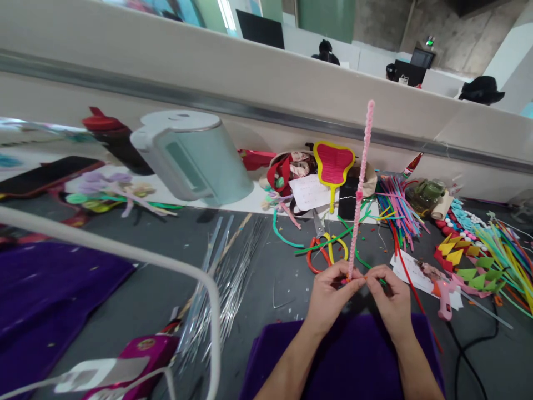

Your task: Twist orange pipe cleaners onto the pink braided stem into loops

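Observation:
My left hand (332, 293) pinches the lower end of a pink pipe cleaner stem (361, 183), which rises nearly upright above my fingers. My right hand (389, 291) is closed close beside it, fingertips pinching a small orange piece at the stem's base; its exact shape is too small to tell. The two hands almost touch, just above a folded purple cloth (345, 355). Just beyond my left hand lie scissors (328, 247) with red and yellow handles. Green pipe cleaners (310, 250) cross over them.
A pale blue kettle (200, 158) stands at the back left. Thin metal wires (233, 278) lie left of my hands. To the right are a pink glue gun (445, 297) with a black cord, a bundle of coloured pipe cleaners (402, 208) and a jar (427, 195). A white cable (166, 253) arches at left.

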The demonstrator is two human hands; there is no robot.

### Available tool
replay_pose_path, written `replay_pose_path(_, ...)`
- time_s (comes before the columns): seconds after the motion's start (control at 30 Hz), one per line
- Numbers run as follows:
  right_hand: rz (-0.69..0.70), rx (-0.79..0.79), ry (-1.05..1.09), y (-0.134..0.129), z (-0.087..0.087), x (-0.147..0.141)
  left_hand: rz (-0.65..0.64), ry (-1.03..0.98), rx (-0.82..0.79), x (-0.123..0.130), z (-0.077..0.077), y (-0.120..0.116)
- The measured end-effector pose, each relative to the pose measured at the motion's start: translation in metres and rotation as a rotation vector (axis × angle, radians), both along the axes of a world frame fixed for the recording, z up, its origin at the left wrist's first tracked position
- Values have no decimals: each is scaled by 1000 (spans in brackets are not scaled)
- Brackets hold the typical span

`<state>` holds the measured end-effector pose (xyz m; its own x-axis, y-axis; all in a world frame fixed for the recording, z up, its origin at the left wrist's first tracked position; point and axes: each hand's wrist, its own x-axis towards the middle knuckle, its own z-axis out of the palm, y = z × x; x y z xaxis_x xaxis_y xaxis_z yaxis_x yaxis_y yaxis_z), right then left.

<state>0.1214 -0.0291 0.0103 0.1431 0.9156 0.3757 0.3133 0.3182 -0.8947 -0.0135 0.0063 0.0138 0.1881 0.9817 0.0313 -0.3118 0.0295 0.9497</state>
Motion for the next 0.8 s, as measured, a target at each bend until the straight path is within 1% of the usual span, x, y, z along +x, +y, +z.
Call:
replay_pose_path(0.1, -38, -37, 5, 2, -3, 1, -47, -47, -103, 0, -1, 3)
replay_pose_path(0.2, -71, -62, 7, 3, -4, 2, -122, -91, -208, -2, -2, 6)
replay_pose_path(0.27, -80, -57, -6, 3, -4, 3, -166, -139, -264, -4, -3, 7)
replay_pose_path(0.33, -81, -41, -26, 3, -3, 4, -181, -177, -293, -5, -4, 8)
replay_pose_path(0.6, -130, -31, -51, 2, -3, 2, -76, -189, -300, -3, -11, 8)
replay_pose_path(0.7, -130, -62, -72, 1, -3, 2, -59, -185, -326, -3, -12, 9)
replay_pose_path(0.8, -132, -79, -77, -1, -5, 1, -69, -165, -352, -5, -13, 8)
